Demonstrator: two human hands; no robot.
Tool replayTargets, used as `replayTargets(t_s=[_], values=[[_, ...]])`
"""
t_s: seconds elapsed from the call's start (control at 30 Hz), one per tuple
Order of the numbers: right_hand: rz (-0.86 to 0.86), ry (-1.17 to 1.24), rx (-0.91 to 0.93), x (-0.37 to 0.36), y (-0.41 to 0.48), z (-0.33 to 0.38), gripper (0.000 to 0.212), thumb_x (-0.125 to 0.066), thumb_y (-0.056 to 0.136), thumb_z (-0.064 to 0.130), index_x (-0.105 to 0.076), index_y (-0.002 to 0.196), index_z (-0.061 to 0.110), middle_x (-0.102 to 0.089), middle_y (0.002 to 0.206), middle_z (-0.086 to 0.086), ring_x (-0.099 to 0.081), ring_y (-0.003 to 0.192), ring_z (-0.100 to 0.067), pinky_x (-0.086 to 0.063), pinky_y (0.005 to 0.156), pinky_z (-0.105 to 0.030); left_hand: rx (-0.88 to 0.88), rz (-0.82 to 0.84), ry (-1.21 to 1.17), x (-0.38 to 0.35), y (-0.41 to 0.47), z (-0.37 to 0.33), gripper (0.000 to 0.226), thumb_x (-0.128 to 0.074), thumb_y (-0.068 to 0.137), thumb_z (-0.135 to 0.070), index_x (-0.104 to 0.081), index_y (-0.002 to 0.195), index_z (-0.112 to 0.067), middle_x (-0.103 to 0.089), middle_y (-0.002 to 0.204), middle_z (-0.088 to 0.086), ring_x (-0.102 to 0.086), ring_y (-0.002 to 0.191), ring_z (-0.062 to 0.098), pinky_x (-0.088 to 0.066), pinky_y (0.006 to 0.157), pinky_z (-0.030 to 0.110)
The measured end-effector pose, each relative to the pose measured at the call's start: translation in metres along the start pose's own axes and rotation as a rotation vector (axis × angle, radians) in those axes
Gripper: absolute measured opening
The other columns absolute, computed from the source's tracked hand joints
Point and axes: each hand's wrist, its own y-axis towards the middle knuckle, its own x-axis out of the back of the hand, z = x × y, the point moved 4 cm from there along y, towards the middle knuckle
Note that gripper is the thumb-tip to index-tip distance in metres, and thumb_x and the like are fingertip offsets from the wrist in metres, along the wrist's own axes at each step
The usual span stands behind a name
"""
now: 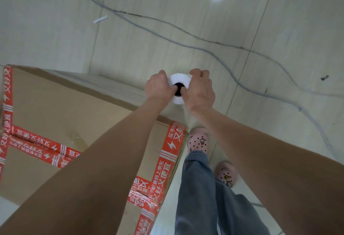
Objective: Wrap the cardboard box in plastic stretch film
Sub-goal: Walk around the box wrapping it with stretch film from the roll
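My legs in grey-blue jeans point(197, 188) and pink perforated clogs point(198, 139) stand on the pale tiled floor point(279, 20), just beside the large brown cardboard box point(55, 108), whose edges and seams are bound with red tape printed in white point(167, 160). Past the box's corner, my left hand point(158, 87) and right hand point(200, 91) both grip the white roll of plastic stretch film point(179, 80), fingers curled round its rim and into the dark core. The roll stands upright, long axis pointing down at the floor, open end facing me. A translucent sheet of film point(121, 89) lies along the box's side. Beyond, grey cables point(204, 49) trail across the tiles.
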Motion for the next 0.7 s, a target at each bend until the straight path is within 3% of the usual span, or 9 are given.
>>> replayTargets(t_s=[0.07,0.2,0.37,0.43,0.57,0.7], values=[[0.008,0.048,-0.052,-0.003,0.004,0.002,0.045,-0.059,0.088,0.025,-0.043,0.129,0.018,-0.040,0.130,-0.006,-0.051,0.111,-0.028,-0.037,0.070,-0.032,0.094,0.021,-0.072,0.000,0.002,0.008,0.044,-0.065,0.082,-0.039,-0.056,0.106,-0.003,-0.063,0.106,0.014,-0.060,0.098,0.032,-0.040,0.068,0.032],[-0.022,-0.032,0.059,0.004,0.022,0.019,0.037,-0.050,0.091,0.016,-0.047,0.127,0.020,-0.046,0.123,-0.007,-0.053,0.104,-0.030,-0.036,0.071,-0.033,0.129,0.032,-0.108,0.002,0.007,0.009,0.042,-0.061,0.085,-0.042,-0.056,0.104,-0.005,-0.063,0.104,0.012,-0.060,0.094,0.029,-0.038,0.064,0.031],[0.060,-0.050,0.299,0.007,0.045,0.046,0.039,-0.047,0.091,0.016,-0.051,0.129,0.025,-0.054,0.121,-0.003,-0.055,0.107,-0.026,-0.043,0.080,-0.034,-0.096,-0.070,-0.039,0.019,0.024,-0.007,0.035,-0.056,0.087,-0.017,-0.046,0.119,-0.007,-0.050,0.116,0.012,-0.057,0.091,0.029,-0.034,0.063,0.032],[0.052,-0.008,0.227,0.006,0.046,0.045,0.038,-0.050,0.091,0.018,-0.046,0.129,0.021,-0.051,0.122,-0.005,-0.056,0.103,-0.027,-0.043,0.075,-0.035,-0.103,-0.073,-0.049,0.026,0.032,-0.006,0.033,-0.055,0.087,-0.013,-0.047,0.119,-0.008,-0.051,0.114,0.012,-0.056,0.090,0.028,-0.034,0.063,0.031],[0.069,0.225,-0.144,-0.001,0.048,0.032,0.041,-0.057,0.088,0.028,-0.042,0.124,0.016,-0.051,0.120,-0.007,-0.059,0.101,-0.029,-0.042,0.073,-0.033,-0.024,-0.042,-0.075,0.034,0.045,0.002,0.033,-0.059,0.086,-0.024,-0.048,0.113,-0.008,-0.055,0.105,0.011,-0.048,0.078,0.024,-0.034,0.064,0.031],[0.064,0.203,-0.122,-0.003,0.054,0.045,0.030,-0.053,0.088,0.025,-0.045,0.117,0.019,-0.056,0.111,-0.006,-0.059,0.094,-0.028,-0.041,0.071,-0.032,-0.004,-0.018,-0.066,0.034,0.051,0.013,0.033,-0.062,0.084,-0.034,-0.047,0.099,-0.008,-0.058,0.093,0.010,-0.049,0.073,0.025,-0.034,0.060,0.032]])
